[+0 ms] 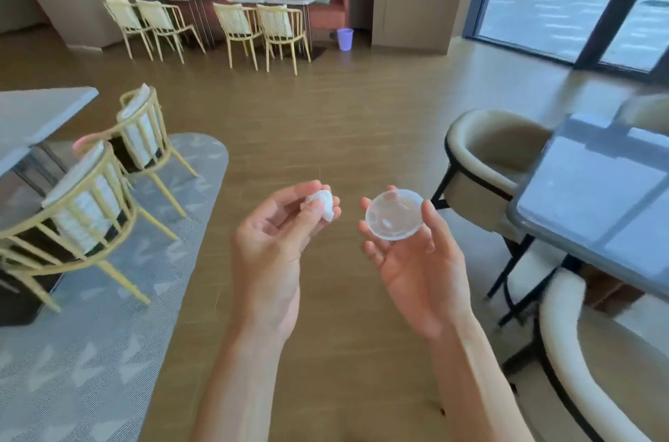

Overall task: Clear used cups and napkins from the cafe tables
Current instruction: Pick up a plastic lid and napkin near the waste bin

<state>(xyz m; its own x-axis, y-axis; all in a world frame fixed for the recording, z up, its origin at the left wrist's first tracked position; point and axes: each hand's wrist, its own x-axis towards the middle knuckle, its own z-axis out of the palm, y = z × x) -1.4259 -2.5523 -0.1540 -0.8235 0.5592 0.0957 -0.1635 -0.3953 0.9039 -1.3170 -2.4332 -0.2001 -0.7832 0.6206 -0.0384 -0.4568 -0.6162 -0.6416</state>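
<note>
Head view: left hand (278,224) pinches crumpled napkin (321,207); right hand (409,246) grips clear cup (394,214), mouth facing camera. Both mid-air over floor, between tables. Purple bin (344,39) far by wall: likely drop point. Keep cup level, napkin pinched tight.

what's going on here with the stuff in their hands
A person stands on the wooden floor between cafe tables, carrying rubbish. The left hand pinches a crumpled white napkin, and the right hand holds a clear plastic cup lid by its rim. A purple bin stands across the room by the far tables, so the items look headed there.
</note>
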